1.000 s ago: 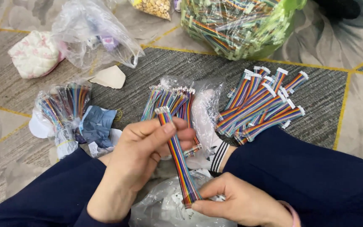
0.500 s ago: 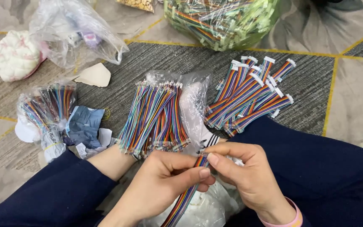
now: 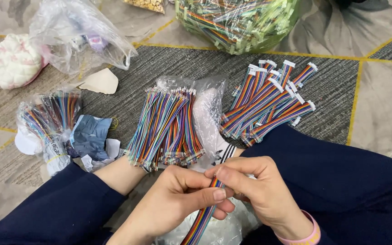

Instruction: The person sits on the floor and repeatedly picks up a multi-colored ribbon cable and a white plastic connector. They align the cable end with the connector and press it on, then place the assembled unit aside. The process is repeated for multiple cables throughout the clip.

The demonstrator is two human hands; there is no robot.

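While pinching one rainbow ribbon cable (image 3: pixel 203 217) between left hand (image 3: pixel 173 199) and right hand (image 3: pixel 255 190), likely sorting; next calls for placing among cable pile (image 3: pixel 164 124).

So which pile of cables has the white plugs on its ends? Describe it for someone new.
Start at the big green bag of cables at top centre. Below and right of it, on the grey carpet, lies a fanned pile of rainbow ribbon cables. Only it shows white plugs; the middle bundle does not.
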